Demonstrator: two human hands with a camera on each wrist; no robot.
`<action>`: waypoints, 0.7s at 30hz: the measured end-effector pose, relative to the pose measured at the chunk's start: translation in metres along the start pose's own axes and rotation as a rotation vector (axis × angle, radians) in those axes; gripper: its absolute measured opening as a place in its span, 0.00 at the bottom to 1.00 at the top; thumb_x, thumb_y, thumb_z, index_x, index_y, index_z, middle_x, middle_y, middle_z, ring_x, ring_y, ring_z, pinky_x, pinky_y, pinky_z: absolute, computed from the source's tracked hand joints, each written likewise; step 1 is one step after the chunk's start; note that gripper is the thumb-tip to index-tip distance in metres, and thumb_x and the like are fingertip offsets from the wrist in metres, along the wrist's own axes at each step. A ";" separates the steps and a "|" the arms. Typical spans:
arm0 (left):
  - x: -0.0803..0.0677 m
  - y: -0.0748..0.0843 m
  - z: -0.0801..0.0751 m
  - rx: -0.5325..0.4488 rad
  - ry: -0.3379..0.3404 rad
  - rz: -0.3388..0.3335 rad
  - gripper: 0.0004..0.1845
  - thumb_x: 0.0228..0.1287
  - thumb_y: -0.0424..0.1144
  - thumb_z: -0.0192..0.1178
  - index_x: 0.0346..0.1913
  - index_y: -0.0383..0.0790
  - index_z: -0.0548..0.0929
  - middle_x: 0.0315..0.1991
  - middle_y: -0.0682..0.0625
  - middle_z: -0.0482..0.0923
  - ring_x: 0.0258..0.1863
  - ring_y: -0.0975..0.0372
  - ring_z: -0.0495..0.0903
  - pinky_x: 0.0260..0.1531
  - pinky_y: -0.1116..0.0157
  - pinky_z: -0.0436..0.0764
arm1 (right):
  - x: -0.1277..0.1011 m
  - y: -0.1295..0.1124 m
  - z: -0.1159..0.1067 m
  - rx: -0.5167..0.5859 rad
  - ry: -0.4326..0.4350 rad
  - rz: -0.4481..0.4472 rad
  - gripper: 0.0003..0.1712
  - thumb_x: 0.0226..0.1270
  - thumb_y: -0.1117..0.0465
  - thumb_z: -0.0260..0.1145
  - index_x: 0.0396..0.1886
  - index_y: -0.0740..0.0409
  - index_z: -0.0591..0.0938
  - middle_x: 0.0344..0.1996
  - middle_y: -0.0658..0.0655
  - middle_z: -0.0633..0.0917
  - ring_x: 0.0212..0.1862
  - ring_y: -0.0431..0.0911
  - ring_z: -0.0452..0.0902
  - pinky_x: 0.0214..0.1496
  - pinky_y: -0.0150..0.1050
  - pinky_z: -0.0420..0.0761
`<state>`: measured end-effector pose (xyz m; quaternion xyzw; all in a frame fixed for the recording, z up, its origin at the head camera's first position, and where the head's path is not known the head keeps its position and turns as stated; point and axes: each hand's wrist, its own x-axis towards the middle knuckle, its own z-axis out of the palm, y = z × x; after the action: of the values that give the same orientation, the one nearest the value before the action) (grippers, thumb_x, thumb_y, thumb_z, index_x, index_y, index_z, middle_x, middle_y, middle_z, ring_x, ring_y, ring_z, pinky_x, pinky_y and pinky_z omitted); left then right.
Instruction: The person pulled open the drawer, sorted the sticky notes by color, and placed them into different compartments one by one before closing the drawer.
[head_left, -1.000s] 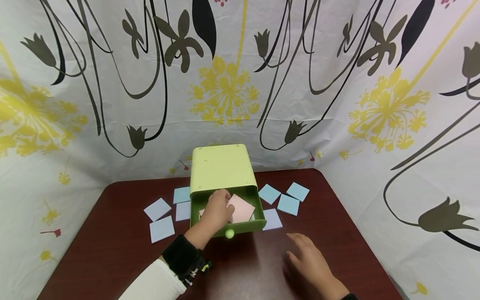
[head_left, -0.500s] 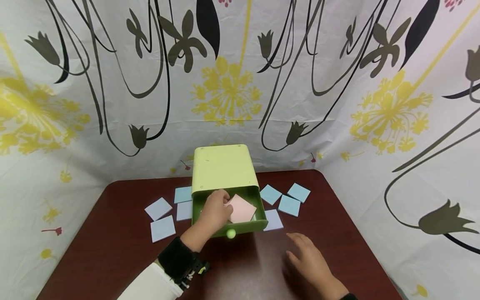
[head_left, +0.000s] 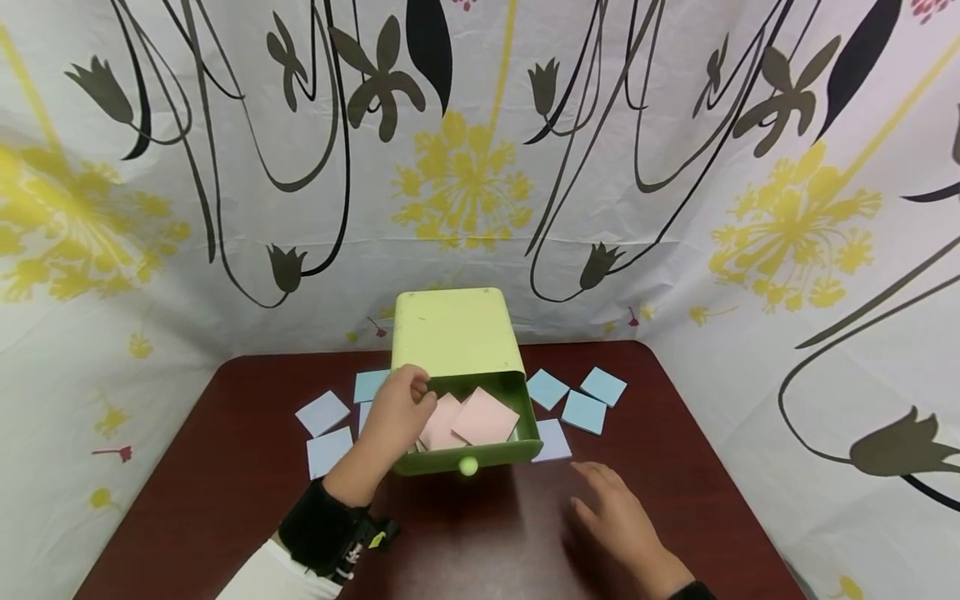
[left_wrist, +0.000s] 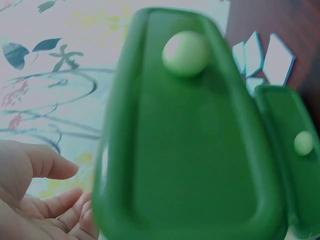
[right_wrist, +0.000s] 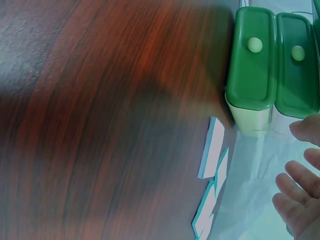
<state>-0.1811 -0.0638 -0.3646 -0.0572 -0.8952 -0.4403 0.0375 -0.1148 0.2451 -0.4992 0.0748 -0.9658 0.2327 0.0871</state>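
The left hand (head_left: 393,414) reaches forward from a white sleeve to the open drawer's (head_left: 480,454) left edge, fingers loosely curled over the rim and holding nothing, close to the pink notes (head_left: 468,417) inside. The right hand (head_left: 622,521) hovers low over the table (head_left: 225,483) in front of the drawer to the right, palm down, fingers relaxed and slightly spread, gripping nothing. I count two pink notes in the drawer of the green box (head_left: 456,333) and eight blue notes (head_left: 583,411) on the table, four on each side.
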 end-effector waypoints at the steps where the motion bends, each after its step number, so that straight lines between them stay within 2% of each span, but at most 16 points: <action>1: 0.001 -0.002 -0.005 -0.003 0.013 -0.002 0.17 0.66 0.33 0.56 0.55 0.29 0.75 0.44 0.41 0.75 0.45 0.52 0.76 0.45 0.54 0.78 | 0.001 -0.001 0.000 0.000 -0.002 0.002 0.29 0.56 0.63 0.73 0.59 0.60 0.78 0.54 0.58 0.80 0.57 0.53 0.75 0.53 0.51 0.80; 10: 0.016 -0.020 -0.044 -0.062 0.100 -0.127 0.18 0.68 0.37 0.51 0.57 0.31 0.72 0.50 0.39 0.73 0.51 0.49 0.72 0.47 0.52 0.75 | 0.006 -0.008 0.002 0.012 -0.048 0.037 0.29 0.57 0.62 0.73 0.60 0.59 0.78 0.55 0.60 0.79 0.58 0.54 0.75 0.53 0.53 0.79; 17: 0.026 -0.037 -0.055 -0.076 0.137 -0.171 0.20 0.70 0.39 0.50 0.58 0.29 0.71 0.51 0.36 0.72 0.52 0.47 0.71 0.46 0.51 0.75 | 0.008 -0.013 0.003 0.028 -0.076 0.047 0.29 0.57 0.62 0.72 0.60 0.60 0.77 0.55 0.60 0.79 0.58 0.55 0.75 0.53 0.53 0.79; 21: 0.032 -0.044 -0.058 -0.078 0.144 -0.199 0.20 0.72 0.41 0.49 0.59 0.30 0.70 0.53 0.36 0.71 0.54 0.45 0.71 0.47 0.50 0.75 | 0.011 -0.016 0.005 0.039 -0.120 0.056 0.29 0.58 0.62 0.72 0.60 0.61 0.77 0.55 0.60 0.79 0.58 0.55 0.75 0.54 0.54 0.78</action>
<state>-0.2181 -0.1347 -0.3602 0.0623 -0.8736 -0.4794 0.0553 -0.1234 0.2273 -0.4947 0.0634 -0.9663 0.2486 0.0209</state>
